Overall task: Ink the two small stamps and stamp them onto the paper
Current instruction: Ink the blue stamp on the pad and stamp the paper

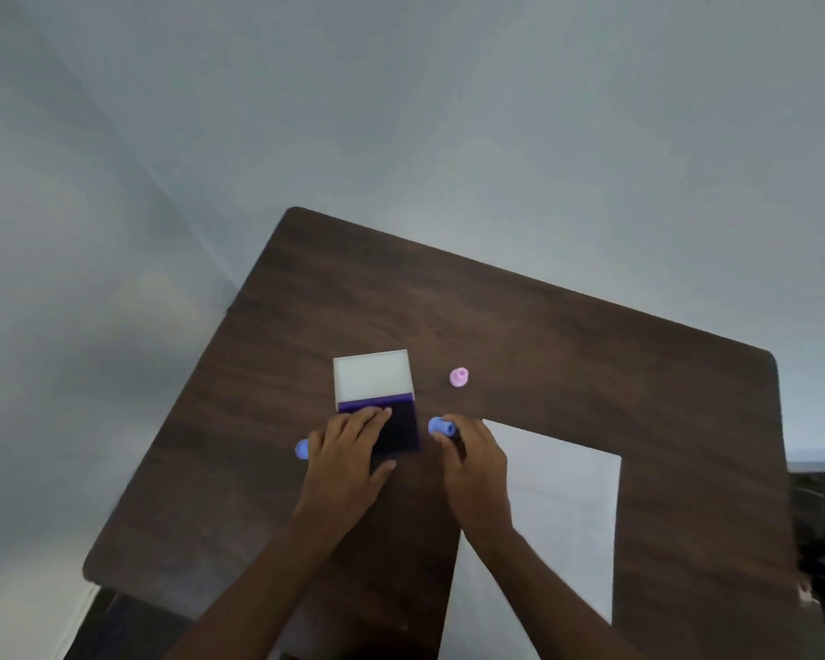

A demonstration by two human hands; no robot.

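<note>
While the left hand [348, 450] lies flat with spread fingers on the open ink pad [391, 421] near the middle of the worktop [591, 354], the right hand [472, 464] grips a blue stamp [441, 427] just beside the pad. A pink stamp [458, 377] stands toward the far edge. Another blue piece [302, 449] shows at the left hand. The paper [563, 507] lies at the near edge.

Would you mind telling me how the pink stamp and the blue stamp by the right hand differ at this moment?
The pink stamp stands alone, upright and untouched, beyond the paper; the blue stamp lies tilted in the right hand, whose fingers wrap it. The pink one shows whole; the blue one is partly hidden. Both are small, rounded and close to the ink pad.
</note>
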